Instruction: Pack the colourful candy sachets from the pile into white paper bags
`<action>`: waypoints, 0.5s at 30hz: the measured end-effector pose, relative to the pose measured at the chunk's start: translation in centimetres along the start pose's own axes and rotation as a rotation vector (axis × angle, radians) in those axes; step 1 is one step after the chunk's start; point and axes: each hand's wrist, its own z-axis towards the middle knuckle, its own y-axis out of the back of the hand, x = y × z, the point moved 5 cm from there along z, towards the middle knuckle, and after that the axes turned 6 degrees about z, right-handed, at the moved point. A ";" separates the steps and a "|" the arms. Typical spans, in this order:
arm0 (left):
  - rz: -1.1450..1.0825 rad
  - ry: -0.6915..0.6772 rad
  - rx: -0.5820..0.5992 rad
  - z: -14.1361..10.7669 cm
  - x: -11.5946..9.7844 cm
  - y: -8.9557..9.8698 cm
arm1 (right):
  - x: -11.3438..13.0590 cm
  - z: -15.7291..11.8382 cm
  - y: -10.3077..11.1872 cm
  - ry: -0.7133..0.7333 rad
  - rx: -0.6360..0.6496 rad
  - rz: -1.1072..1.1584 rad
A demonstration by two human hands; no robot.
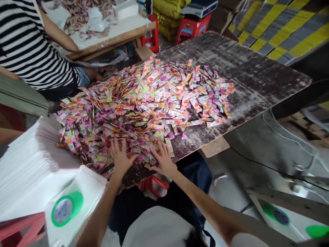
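Observation:
A wide heap of small, colourful printed packets (159, 92), pink, orange, purple and green, covers the left and middle of a worn dark table (257, 75). At the heap's near edge, my left hand (122, 157) rests with its fingers spread against the packets. My right hand (163, 159) lies a little to the right of it, fingers also spread and touching packets. Neither hand has closed on anything. Between the two thumbs, a few packets and some bare tabletop show.
Left of me are stacked white sheets or bags (23, 171) and a green tape roll (63, 211). A person in a striped top (33, 44) is beside another table (123, 36) holding more packets. Red stools (192, 29) stand behind; cables (290, 133) hang at right.

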 end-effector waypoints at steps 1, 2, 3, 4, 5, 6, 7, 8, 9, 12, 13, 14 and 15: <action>0.025 -0.050 0.104 -0.4 -0.8 -1.7 | -0.7 -0.1 -0.9 -0.012 0.036 -0.024; 0.055 -0.074 0.176 -0.5 -1.5 -3.2 | -1.4 0.3 -1.5 -0.029 0.054 -0.039; 0.090 -0.079 0.218 -0.2 -2.1 -4.4 | -2.3 1.3 -1.8 -0.049 0.056 -0.050; 0.127 -0.071 0.234 0.3 -2.7 -5.3 | -3.3 2.5 -1.8 -0.071 0.050 -0.058; 0.159 -0.058 0.236 1.1 -3.4 -5.9 | -4.4 3.9 -1.4 -0.092 0.039 -0.065; 0.181 -0.047 0.234 2.1 -4.3 -6.4 | -5.6 5.4 -0.8 -0.118 0.023 -0.075; 0.186 -0.038 0.236 3.2 -5.4 -6.7 | -6.8 6.8 0.1 -0.148 0.005 -0.087; 0.174 -0.029 0.243 4.3 -6.7 -7.0 | -8.0 8.1 1.1 -0.184 -0.015 -0.099; 0.151 -0.015 0.252 5.3 -7.9 -7.2 | -9.1 9.2 2.1 -0.220 -0.034 -0.109; 0.019 0.026 0.271 7.5 -11.1 -7.6 | -11.5 11.4 4.8 -0.329 -0.086 -0.075; -0.035 0.027 0.279 7.9 -11.7 -7.7 | -12.0 11.8 5.5 -0.364 -0.101 -0.037; -0.085 0.018 0.288 8.1 -12.2 -7.7 | -12.4 12.0 6.0 -0.399 -0.120 0.011; -0.124 0.001 0.297 8.2 -12.5 -7.6 | -12.8 12.1 6.4 -0.436 -0.143 0.063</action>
